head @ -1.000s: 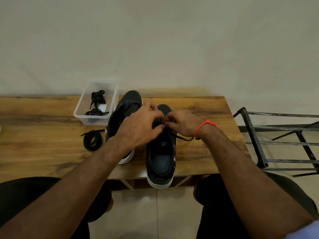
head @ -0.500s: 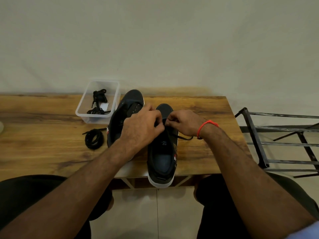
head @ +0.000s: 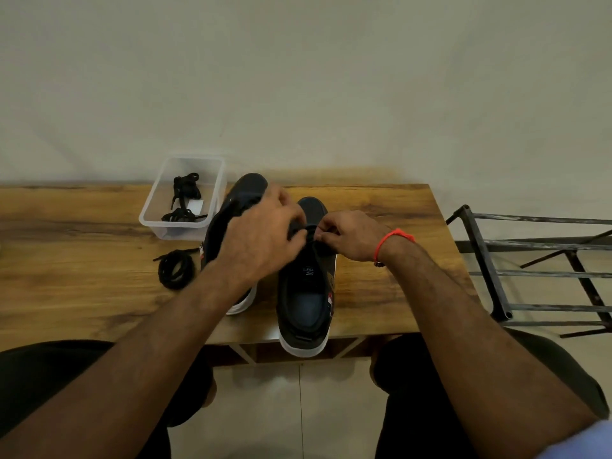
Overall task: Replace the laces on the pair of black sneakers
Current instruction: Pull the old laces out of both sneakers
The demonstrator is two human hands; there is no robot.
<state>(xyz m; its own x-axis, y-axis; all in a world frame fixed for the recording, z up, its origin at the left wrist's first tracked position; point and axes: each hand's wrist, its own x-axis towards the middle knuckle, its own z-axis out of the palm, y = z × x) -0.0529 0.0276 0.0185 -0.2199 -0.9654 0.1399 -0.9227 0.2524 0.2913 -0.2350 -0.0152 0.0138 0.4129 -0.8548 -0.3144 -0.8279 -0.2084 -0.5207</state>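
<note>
Seated person, both hands working over the nearer sneaker [head: 306,293], which stands on the wooden tabletop [head: 82,293] with its heel overhanging the near edge and its toe pointing to the wall.

Right hand [head: 347,235]: fingers [head: 326,228] curled together, pinching a black lace [head: 306,229] at the upper eyelets of that sneaker. Orange cord bracelet [head: 394,240] on this wrist.

Left hand [head: 261,240]: lies over the gap between the two shoes, fingers bent toward the same lace run. Motion blur here; cannot tell whether its fingertips clamp the lace or only touch it.

Second sneaker [head: 238,207]: just left of the nearer sneaker, set farther back, toe close to the wall; its rear half is hidden by the left forearm, white sole showing beneath.

Left of the second sneaker, near its middle: a coiled black lace [head: 175,268] lying loose on the tabletop.

Behind that coil, touching or almost touching the second sneaker's side: a clear plastic tub [head: 150,223] holding more black laces [head: 185,193] and a small white tag [head: 194,206].

Right of the nearer sneaker, off the tabletop: a dark metal rack [head: 480,260] on the tiled floor.

Dark-trousered knees under the near edge of the tabletop.
</note>
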